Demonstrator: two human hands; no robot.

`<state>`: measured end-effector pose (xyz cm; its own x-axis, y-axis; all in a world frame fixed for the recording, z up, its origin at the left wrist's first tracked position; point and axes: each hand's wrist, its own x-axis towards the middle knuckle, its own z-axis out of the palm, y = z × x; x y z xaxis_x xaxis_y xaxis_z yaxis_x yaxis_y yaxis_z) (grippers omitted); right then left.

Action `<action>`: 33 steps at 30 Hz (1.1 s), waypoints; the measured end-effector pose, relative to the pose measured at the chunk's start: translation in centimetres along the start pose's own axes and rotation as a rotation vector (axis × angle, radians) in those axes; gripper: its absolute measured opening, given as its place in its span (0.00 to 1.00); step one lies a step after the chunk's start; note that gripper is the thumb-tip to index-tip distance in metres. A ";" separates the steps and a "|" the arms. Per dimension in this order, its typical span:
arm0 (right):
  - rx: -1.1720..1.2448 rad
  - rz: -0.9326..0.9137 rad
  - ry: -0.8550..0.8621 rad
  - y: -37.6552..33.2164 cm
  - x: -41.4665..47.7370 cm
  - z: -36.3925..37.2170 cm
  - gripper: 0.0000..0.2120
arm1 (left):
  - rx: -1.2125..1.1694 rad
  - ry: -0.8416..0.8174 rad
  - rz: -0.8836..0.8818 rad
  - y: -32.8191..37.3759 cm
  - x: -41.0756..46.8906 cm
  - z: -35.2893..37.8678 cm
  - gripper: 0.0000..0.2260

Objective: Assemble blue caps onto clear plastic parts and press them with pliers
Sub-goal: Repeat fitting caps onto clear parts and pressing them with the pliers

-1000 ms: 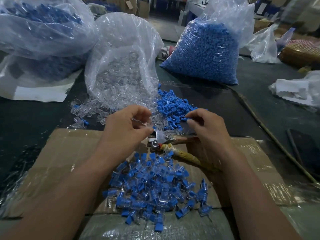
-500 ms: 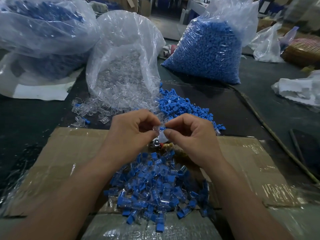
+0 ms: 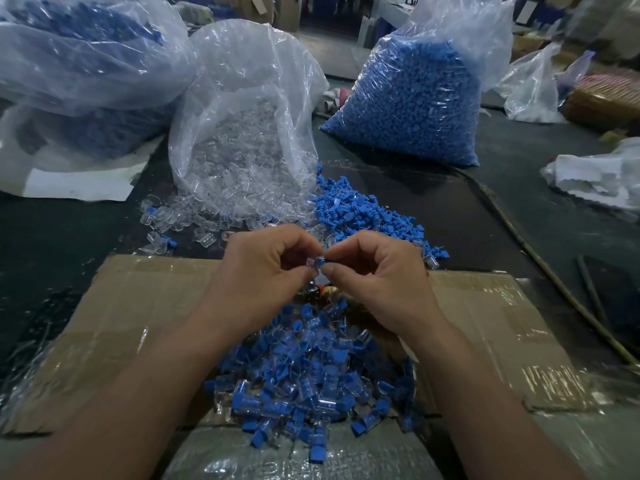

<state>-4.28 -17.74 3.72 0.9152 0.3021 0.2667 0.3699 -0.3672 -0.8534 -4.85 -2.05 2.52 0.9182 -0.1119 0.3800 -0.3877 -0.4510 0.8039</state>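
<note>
The right hand (image 3: pixel 381 275) has swung in from the loose caps (image 3: pixel 360 209) at one o'clock and now meets the left hand (image 3: pixel 256 271). So fitting is under way, with pressing still to do. Left fingertips pinch the clear part (image 3: pixel 311 262). Right thumb and forefinger pinch the blue cap (image 3: pixel 322 260), touching the part at its three o'clock. The pliers (image 3: pixel 320 290) lie at six o'clock, mostly hidden.

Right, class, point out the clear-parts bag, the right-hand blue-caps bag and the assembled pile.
clear-parts bag (image 3: pixel 242 143): head view, front plastic wall.
blue-caps bag (image 3: pixel 408 98): head view, middle of its side.
assembled pile (image 3: pixel 304 386): head view, centre of the heap.
</note>
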 end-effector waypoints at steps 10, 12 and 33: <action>0.128 0.060 -0.030 -0.2 0.1 -0.3 0.11 | -0.037 -0.005 0.023 0.3 -0.2 -0.4 0.12; 0.173 0.096 -0.056 -0.2 0.1 -0.4 0.10 | -0.037 -0.004 0.023 0.3 -0.2 -0.5 0.11; 0.406 0.166 -0.080 -0.3 -0.1 -0.8 0.15 | -0.352 -0.117 -0.195 1.0 0.0 -0.6 0.06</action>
<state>-4.31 -18.35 4.27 0.9358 0.3411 0.0894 0.1114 -0.0456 -0.9927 -5.31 -1.96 3.58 0.9725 -0.1628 0.1667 -0.1909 -0.1462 0.9707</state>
